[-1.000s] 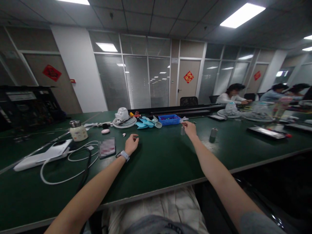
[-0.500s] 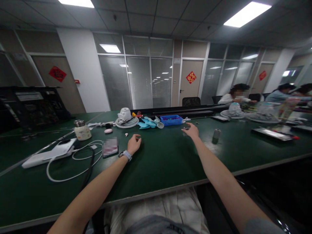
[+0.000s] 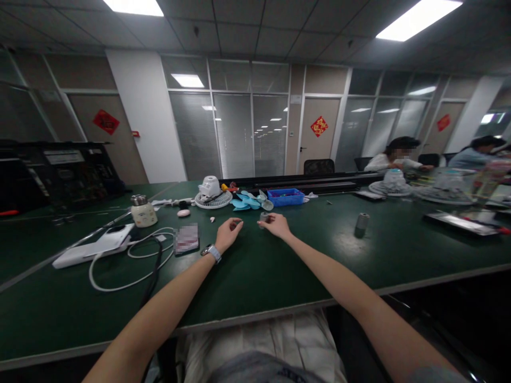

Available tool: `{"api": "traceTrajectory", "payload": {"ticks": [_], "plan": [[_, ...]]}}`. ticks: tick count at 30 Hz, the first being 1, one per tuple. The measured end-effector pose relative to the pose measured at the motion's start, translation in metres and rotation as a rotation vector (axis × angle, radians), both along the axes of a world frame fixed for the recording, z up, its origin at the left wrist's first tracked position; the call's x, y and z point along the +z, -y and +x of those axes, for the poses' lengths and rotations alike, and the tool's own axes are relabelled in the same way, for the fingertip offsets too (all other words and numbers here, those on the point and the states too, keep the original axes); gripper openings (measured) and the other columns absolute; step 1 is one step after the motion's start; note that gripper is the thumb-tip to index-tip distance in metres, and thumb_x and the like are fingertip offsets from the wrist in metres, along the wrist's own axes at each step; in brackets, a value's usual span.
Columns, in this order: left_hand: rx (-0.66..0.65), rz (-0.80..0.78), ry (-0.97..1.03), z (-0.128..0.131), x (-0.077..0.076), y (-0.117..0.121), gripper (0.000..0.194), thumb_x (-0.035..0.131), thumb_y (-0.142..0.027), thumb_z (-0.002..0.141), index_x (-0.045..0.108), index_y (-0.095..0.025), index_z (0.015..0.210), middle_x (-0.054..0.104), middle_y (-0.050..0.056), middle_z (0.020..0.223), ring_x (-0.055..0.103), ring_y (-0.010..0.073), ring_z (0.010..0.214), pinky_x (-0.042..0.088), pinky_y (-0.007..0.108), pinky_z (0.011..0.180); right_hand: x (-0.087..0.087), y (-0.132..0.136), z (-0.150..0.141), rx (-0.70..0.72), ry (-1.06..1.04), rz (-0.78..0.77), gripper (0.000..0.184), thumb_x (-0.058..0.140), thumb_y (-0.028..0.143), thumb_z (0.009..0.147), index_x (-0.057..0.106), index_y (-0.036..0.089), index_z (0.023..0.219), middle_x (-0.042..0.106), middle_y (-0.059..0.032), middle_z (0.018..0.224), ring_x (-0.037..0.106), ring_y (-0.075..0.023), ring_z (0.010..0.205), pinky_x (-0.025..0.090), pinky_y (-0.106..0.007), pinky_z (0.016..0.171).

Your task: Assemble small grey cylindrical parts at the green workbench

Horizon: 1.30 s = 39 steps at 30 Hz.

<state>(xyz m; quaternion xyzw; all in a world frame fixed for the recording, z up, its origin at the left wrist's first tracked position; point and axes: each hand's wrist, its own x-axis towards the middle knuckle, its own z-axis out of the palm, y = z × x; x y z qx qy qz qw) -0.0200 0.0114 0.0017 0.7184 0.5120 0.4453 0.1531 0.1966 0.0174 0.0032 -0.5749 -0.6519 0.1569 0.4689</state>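
Note:
My right hand [image 3: 278,225] pinches a small grey cylindrical piece [image 3: 263,218] between thumb and fingers, just above the green table; its details are blurred. A short way to the left is my left hand [image 3: 229,233], with its fingers curved and the thumb apart, holding nothing that I can see. Behind the hands lie light-blue fan blades [image 3: 246,200] and a blue basket [image 3: 285,197] of small parts. Farther right, a grey metal cylinder [image 3: 362,222] stands upright on the table.
On the left are a cream bottle [image 3: 143,214], a white device [image 3: 93,247] with looped cables, and a card-like item [image 3: 186,239]. A white fan base with grille [image 3: 213,199] stands behind. At right lies a bright-screened tablet [image 3: 461,222]; co-workers sit beyond.
My right hand has moved left, toward my left hand, bringing the small grey piece with it. The left hand has shifted slightly right. The view has turned a little left.

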Motion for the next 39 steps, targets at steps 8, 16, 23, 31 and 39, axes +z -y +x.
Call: {"api": "traceTrajectory", "payload": {"ticks": [8,16,23,31,39], "plan": [[-0.053,0.076,0.010,0.024,0.008,0.004,0.036,0.056,-0.049,0.076,0.071,-0.020,0.091,0.069,0.005,0.085,0.059,0.0149,0.071,0.045,0.026,0.065,-0.026,0.005,-0.046,0.097,0.086,0.062,0.035,0.070,0.041,0.069,0.064,0.020,0.096,0.071,-0.0045,0.088,0.067,-0.0185,0.080,0.052,-0.027,0.071],[0.033,0.061,-0.022,0.029,0.012,-0.005,0.037,0.058,-0.052,0.073,0.074,-0.021,0.084,0.069,0.005,0.083,0.059,0.0171,0.073,0.043,0.027,0.063,-0.022,0.007,-0.045,0.080,0.139,0.047,0.036,0.067,0.043,0.071,0.062,0.021,0.098,0.070,-0.0046,0.088,0.066,-0.0183,0.079,0.051,-0.027,0.069],[-0.013,0.146,-0.167,0.027,0.012,-0.003,0.033,0.051,-0.044,0.082,0.072,-0.025,0.097,0.068,0.006,0.092,0.058,0.0198,0.086,0.043,0.031,0.079,-0.021,0.009,-0.044,0.071,0.151,0.035,0.032,0.067,0.039,0.071,0.062,0.021,0.097,0.070,-0.0031,0.086,0.066,-0.0183,0.079,0.051,-0.026,0.069],[-0.022,0.120,-0.056,0.032,0.013,-0.002,0.030,0.055,-0.043,0.080,0.073,-0.023,0.094,0.070,0.006,0.092,0.060,0.0198,0.089,0.042,0.031,0.083,-0.020,0.012,-0.045,0.089,0.162,0.065,0.034,0.066,0.037,0.073,0.061,0.021,0.102,0.070,-0.0044,0.089,0.066,-0.0185,0.082,0.051,-0.027,0.072],[0.047,0.032,-0.113,-0.001,0.007,-0.015,0.034,0.052,-0.045,0.081,0.073,-0.023,0.096,0.071,0.005,0.094,0.063,0.0203,0.088,0.043,0.028,0.081,-0.024,0.012,-0.048,0.096,0.088,0.054,0.040,0.069,0.046,0.069,0.063,0.020,0.098,0.070,-0.0050,0.090,0.066,-0.0189,0.081,0.051,-0.027,0.071]]}}
